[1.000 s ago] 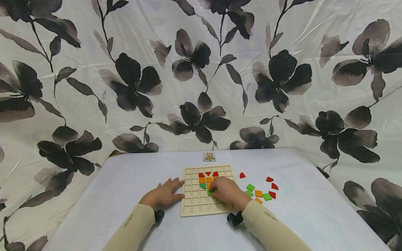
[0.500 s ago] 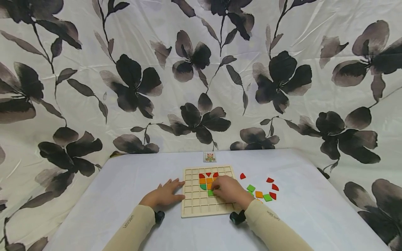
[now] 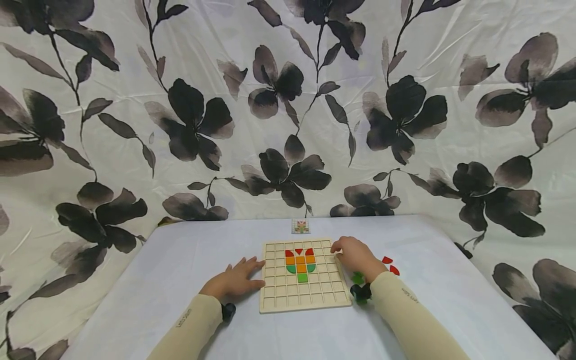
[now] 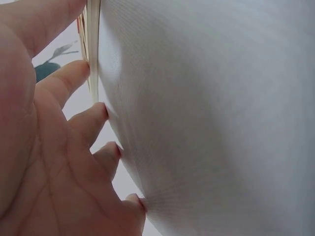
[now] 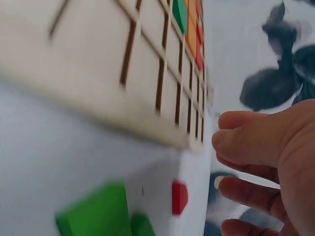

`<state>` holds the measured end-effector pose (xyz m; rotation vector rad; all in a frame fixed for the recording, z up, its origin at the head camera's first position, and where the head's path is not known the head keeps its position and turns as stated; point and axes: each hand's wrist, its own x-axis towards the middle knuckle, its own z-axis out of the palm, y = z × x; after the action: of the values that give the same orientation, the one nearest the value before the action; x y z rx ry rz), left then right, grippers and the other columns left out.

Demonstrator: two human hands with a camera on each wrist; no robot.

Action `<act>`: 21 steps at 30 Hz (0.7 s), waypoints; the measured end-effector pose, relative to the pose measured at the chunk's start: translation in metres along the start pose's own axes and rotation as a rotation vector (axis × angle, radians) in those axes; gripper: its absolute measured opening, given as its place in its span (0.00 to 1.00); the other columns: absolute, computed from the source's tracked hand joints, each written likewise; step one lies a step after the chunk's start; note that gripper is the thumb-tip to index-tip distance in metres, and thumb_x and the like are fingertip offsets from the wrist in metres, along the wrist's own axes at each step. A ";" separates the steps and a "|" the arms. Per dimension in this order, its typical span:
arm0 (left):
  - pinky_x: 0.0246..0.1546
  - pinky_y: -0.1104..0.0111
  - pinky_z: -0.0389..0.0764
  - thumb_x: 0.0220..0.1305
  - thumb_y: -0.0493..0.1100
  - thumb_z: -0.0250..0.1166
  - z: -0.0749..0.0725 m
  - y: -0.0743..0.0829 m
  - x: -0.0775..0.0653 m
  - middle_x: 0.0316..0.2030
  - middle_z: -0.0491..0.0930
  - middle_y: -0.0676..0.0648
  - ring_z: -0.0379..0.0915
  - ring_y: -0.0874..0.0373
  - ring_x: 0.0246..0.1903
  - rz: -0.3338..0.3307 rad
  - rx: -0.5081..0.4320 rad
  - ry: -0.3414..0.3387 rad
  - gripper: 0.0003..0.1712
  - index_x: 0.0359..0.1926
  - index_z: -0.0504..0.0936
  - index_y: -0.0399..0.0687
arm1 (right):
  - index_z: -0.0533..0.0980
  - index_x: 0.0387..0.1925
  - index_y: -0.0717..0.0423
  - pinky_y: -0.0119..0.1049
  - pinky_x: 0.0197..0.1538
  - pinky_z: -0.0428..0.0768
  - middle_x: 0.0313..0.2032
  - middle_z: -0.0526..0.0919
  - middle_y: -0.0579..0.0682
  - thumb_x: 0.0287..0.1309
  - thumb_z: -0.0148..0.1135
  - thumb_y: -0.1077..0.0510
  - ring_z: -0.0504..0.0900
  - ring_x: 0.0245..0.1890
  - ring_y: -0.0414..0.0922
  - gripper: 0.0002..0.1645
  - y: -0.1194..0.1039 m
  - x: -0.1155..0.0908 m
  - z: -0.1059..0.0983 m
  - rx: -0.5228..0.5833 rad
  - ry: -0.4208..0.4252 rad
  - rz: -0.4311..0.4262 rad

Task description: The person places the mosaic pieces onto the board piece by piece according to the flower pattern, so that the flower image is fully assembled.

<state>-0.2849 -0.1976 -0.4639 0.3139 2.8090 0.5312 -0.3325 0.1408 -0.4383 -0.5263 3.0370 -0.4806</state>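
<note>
Spread apart, left hand (image 3: 234,281) touches board (image 3: 275,291); right hand (image 3: 357,256), loosely bent, empty, hovers near it; left sleeve (image 3: 191,322) reads "Let's", rest blurred.

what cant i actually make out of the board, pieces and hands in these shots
Head view: the picture card is too small for its details.
Head view: a green piece is partly hidden by the right hand and black wrist device.
Left wrist view: the board is nearly edge-on, hiding its grid; the left hand has its thumb tip cut off at the top.
Right wrist view: the largest green shape is blurred, cut off at the bottom.
</note>
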 end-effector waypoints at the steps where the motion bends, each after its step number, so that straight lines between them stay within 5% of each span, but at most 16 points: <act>1: 0.69 0.34 0.43 0.61 0.65 0.61 0.000 0.000 0.000 0.74 0.57 0.43 0.45 0.37 0.74 -0.001 -0.001 0.001 0.41 0.72 0.64 0.57 | 0.84 0.44 0.49 0.49 0.58 0.77 0.44 0.83 0.46 0.60 0.62 0.63 0.80 0.51 0.48 0.12 0.004 0.001 -0.001 -0.006 -0.005 0.011; 12: 0.68 0.34 0.43 0.61 0.65 0.61 0.000 0.000 -0.002 0.74 0.57 0.43 0.45 0.38 0.74 -0.005 0.001 0.004 0.41 0.71 0.64 0.58 | 0.82 0.50 0.51 0.49 0.60 0.75 0.54 0.81 0.51 0.59 0.51 0.71 0.75 0.48 0.47 0.23 0.029 -0.001 -0.002 0.013 -0.085 0.149; 21: 0.69 0.34 0.43 0.61 0.65 0.61 0.000 0.000 -0.001 0.74 0.57 0.44 0.44 0.38 0.74 -0.012 0.011 0.005 0.41 0.72 0.64 0.58 | 0.84 0.47 0.52 0.48 0.60 0.76 0.48 0.82 0.50 0.60 0.55 0.68 0.77 0.47 0.46 0.19 0.038 0.002 0.001 -0.033 -0.079 0.065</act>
<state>-0.2835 -0.1977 -0.4638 0.2986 2.8174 0.5146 -0.3470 0.1734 -0.4505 -0.4360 2.9798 -0.3979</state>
